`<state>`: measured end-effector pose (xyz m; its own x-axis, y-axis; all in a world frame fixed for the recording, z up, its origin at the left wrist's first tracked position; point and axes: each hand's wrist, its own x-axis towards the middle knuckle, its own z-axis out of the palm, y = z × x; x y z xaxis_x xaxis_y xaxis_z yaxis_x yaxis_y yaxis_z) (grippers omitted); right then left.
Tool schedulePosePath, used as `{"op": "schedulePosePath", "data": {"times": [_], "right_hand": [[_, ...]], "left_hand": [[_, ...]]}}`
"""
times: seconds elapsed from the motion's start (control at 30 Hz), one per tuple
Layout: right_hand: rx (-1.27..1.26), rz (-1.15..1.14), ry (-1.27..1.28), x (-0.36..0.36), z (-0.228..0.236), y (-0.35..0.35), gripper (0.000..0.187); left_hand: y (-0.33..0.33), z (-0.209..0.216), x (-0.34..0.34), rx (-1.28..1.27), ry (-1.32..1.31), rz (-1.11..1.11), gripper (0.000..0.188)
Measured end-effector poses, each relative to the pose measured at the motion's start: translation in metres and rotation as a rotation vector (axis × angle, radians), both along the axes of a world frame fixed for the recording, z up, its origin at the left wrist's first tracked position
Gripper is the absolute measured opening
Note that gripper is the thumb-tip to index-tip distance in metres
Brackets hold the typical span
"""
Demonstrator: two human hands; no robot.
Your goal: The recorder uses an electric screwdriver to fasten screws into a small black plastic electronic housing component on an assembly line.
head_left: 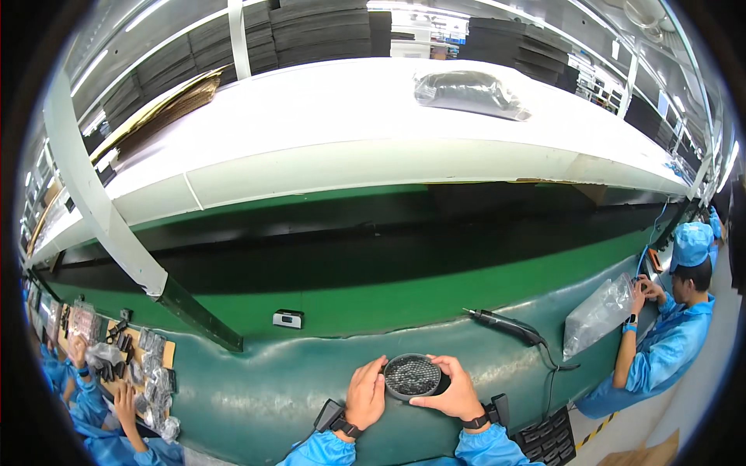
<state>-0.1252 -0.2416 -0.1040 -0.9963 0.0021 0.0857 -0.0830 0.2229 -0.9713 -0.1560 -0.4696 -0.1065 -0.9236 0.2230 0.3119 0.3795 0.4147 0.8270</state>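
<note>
While a green conveyor belt (373,299) crosses mid-frame, the teal tabletop (256,388) fills the bottom. Left hand (365,396) and right hand (454,388) both clamp a round black dimpled disc (412,377).

both hands hold a round black perforated part (413,377) over the near edge of the green tabletop (256,388): the left hand (366,394) grips its left rim, the right hand (452,390) wraps its right side with thumb beneath. a powered screwdriver (505,326) lies to the right, its cable trailing toward the near edge. further right sits a clear plastic bag (597,313), beside a person in blue (660,342). black trays (548,439) lie at the near right edge.
</note>
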Motion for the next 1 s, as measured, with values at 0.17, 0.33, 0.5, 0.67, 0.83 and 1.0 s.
{"op": "schedulePosePath", "data": {"times": [0.17, 0.33, 0.5, 0.67, 0.83, 1.0], "right_hand": [[0.111, 0.024, 0.041, 0.002, 0.01, -0.001, 0.091], [0.186, -0.008, 0.049, 0.004, 0.008, -0.004, 0.087], [0.26, -0.014, 0.067, 0.004, 0.007, -0.008, 0.085], [0.303, -0.03, 0.127, 0.005, 0.008, -0.012, 0.082], [0.238, -0.003, 0.098, 0.004, 0.008, -0.013, 0.08], [0.216, -0.007, 0.096, 0.003, 0.001, -0.01, 0.078]], "left_hand": [[0.001, -0.003, -0.002, 0.006, 0.0, -0.016, 0.04], [0.001, 0.0, -0.002, 0.013, 0.004, -0.006, 0.04], [0.0, 0.0, 0.001, 0.019, -0.021, 0.0, 0.041], [0.001, 0.0, 0.001, 0.028, -0.025, 0.015, 0.04], [0.001, 0.0, 0.0, 0.019, -0.019, 0.035, 0.039], [0.002, 0.003, 0.0, 0.014, 0.001, 0.043, 0.038]]}}
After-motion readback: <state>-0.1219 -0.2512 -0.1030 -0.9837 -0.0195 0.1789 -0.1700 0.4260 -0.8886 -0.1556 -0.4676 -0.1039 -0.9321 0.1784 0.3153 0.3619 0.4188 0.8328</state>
